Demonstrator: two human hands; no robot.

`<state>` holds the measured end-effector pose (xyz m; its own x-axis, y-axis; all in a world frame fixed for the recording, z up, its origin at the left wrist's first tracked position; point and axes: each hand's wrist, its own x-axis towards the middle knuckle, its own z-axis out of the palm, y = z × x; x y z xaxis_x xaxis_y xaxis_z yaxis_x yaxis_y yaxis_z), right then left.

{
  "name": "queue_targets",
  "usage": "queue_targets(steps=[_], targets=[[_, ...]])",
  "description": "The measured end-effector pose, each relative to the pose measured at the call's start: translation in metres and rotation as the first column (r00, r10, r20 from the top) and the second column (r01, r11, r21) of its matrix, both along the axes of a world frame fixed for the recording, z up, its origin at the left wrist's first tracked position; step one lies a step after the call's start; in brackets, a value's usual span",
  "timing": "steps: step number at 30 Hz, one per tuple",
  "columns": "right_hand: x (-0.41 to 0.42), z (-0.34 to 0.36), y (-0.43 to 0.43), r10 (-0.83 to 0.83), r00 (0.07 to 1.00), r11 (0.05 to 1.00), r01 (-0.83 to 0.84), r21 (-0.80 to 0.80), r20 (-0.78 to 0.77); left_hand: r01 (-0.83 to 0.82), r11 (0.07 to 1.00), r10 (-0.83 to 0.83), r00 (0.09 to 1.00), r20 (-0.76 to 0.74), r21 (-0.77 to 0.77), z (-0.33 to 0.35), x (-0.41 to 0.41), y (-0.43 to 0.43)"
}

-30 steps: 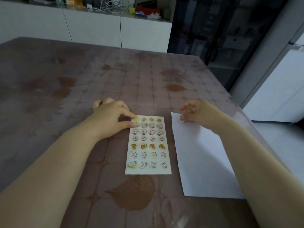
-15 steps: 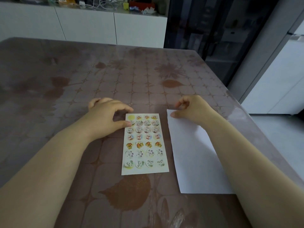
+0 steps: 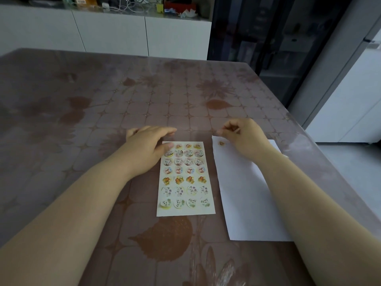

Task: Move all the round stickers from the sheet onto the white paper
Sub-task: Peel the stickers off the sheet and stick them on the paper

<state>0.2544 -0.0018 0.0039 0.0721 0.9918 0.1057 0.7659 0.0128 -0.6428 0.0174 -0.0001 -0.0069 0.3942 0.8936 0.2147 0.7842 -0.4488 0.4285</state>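
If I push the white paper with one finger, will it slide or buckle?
Likely slides: the white paper lies flat on the glossy table cover. It looks like one thin sheet, so probably floppy and light; a hard push may buckle it.

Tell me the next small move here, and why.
Probably the right hand should reach over to the sticker sheet and peel the next top-row sticker. One sticker already sits on the white paper, many remain on the sheet, and the left hand presses its top-left corner.
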Motion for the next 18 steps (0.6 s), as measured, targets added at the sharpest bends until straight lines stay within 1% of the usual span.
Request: queue_targets(steps=[2,4,6,9,12,15,18], targets=[[-0.014,0.005,-0.006,0.127,0.991,0.99,-0.13,0.058,0.048,-0.008,1.0,0.008,0.999,-0.035,-0.01,-0.001,0.003,0.0],[-0.032,0.007,-0.011,0.26,0.958,0.959,-0.271,0.08,0.12,-0.013,1.0,0.012,0.997,-0.07,-0.018,-0.001,0.005,0.0],[-0.045,0.002,-0.013,0.321,0.936,0.939,-0.335,0.081,0.148,-0.014,1.0,0.012,0.997,-0.074,-0.027,0.0,0.005,0.0],[-0.055,-0.011,-0.01,0.321,0.926,0.931,-0.347,0.115,0.197,-0.011,0.999,0.01,0.999,-0.044,-0.033,0.0,0.005,-0.001],[-0.06,-0.015,-0.005,0.266,0.948,0.938,-0.297,0.182,0.174,-0.013,0.999,0.012,1.0,-0.027,-0.032,0.0,0.005,0.0],[-0.065,-0.017,-0.003,0.277,0.941,0.918,-0.318,0.236,0.192,-0.022,0.999,0.021,0.999,-0.025,-0.024,0.0,0.005,0.001],[-0.064,-0.019,-0.001,0.282,0.935,0.912,-0.33,0.242,0.214,-0.043,0.999,0.042,0.998,-0.051,-0.015,0.001,0.006,0.002]])
